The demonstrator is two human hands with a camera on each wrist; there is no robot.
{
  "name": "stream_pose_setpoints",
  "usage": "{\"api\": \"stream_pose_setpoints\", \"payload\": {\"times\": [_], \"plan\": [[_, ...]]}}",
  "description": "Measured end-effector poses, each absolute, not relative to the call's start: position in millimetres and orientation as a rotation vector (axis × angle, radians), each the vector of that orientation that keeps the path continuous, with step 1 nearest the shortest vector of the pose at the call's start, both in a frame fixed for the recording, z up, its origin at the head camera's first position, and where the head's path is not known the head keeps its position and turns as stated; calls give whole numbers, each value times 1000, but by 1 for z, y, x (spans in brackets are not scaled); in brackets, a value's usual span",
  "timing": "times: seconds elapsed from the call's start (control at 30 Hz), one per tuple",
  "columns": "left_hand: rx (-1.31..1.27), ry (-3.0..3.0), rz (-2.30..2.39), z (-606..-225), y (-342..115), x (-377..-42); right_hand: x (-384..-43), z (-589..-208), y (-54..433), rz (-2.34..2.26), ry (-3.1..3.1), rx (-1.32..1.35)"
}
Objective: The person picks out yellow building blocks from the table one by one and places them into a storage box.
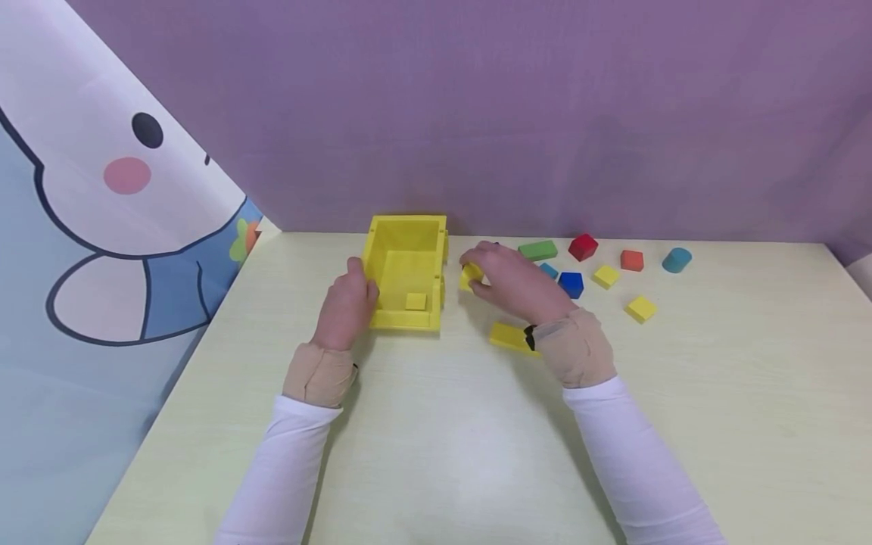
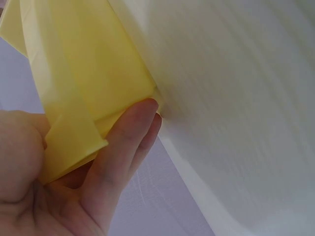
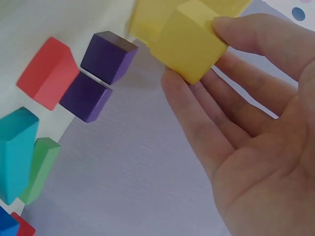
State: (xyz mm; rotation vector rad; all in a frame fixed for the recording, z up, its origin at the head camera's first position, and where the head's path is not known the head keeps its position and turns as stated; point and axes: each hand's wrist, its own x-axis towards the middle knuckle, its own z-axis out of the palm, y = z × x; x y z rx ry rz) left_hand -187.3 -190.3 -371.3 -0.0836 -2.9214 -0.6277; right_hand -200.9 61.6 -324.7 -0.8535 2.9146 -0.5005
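Note:
A yellow open-topped box (image 1: 403, 319) stands on the table toward the back wall, with a small yellow block (image 1: 415, 302) inside its near end. My left hand (image 1: 345, 306) grips the box's left side. In the left wrist view, the fingers (image 2: 120, 147) lie along the outside of the box (image 2: 93, 59), with the thumb on the other side of its rim. Just right of the box, my right hand (image 1: 523, 286) pinches a yellow block (image 3: 189, 42) between thumb and fingertips. A long yellow block (image 1: 509, 337) lies under the right wrist, partly hidden by it.
Right of my right hand lie a green block (image 1: 538, 250), a red block (image 1: 583, 247), a blue block (image 1: 571, 284), an orange-red block (image 1: 631, 260), a teal cylinder (image 1: 677, 260) and yellow blocks (image 1: 640, 308). Purple blocks (image 3: 108, 56) show in the right wrist view. A purple wall (image 1: 511, 113) stands behind.

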Motion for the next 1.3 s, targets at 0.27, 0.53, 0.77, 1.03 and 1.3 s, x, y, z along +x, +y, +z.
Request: {"api": "stream_pose_setpoints", "payload": {"times": [0.27, 0.53, 0.77, 1.03, 1.3], "plan": [[-67, -2910, -627, -372, -193, -188, -199, -320, 57, -542, 2958, -906], [-59, -2920, -641, -372, -194, -188, -197, -315, 50, -643, 2961, -965], [-45, -2935, -642, -373, -195, -188, -197, -311, 40, -645, 2950, -1026], [-52, -2927, -655, -374, -192, -189, -198, -308, 31, -678, 2932, -1066], [-55, -2920, -645, -373, -190, -190, -202, -311, 18, -663, 2915, -1079]]}}
